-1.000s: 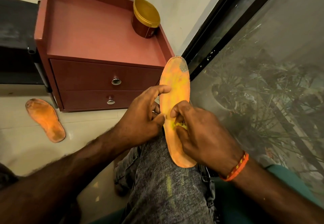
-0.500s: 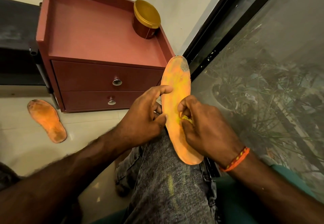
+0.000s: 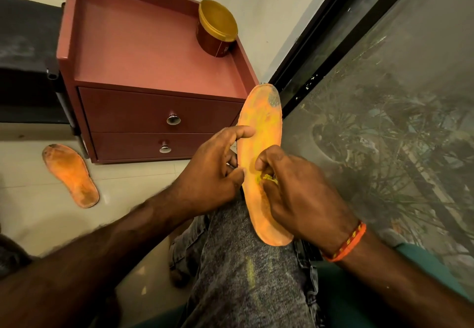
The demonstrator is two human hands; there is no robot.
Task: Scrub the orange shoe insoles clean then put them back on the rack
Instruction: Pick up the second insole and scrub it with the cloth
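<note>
An orange insole (image 3: 261,127) lies lengthwise on my knee, its toe end pointing away with a dark grey smudge near the tip. My left hand (image 3: 213,171) grips its left edge, index finger stretched across the surface. My right hand (image 3: 295,191) pinches a small yellow scrubbing pad (image 3: 268,179) and presses it onto the middle of the insole. A second orange insole (image 3: 70,175), dirtier and darker at the edges, lies on the tiled floor to the left.
A reddish-brown two-drawer cabinet (image 3: 154,112) stands ahead, with a gold-lidded jar (image 3: 216,27) on its top. A dark rack or bench (image 3: 25,71) is at the left. A glass window with a black frame (image 3: 320,45) fills the right side.
My right hand with the pad has slid back and forth along the middle of the insole, first up, then slightly down. The left hand keeps its hold.
</note>
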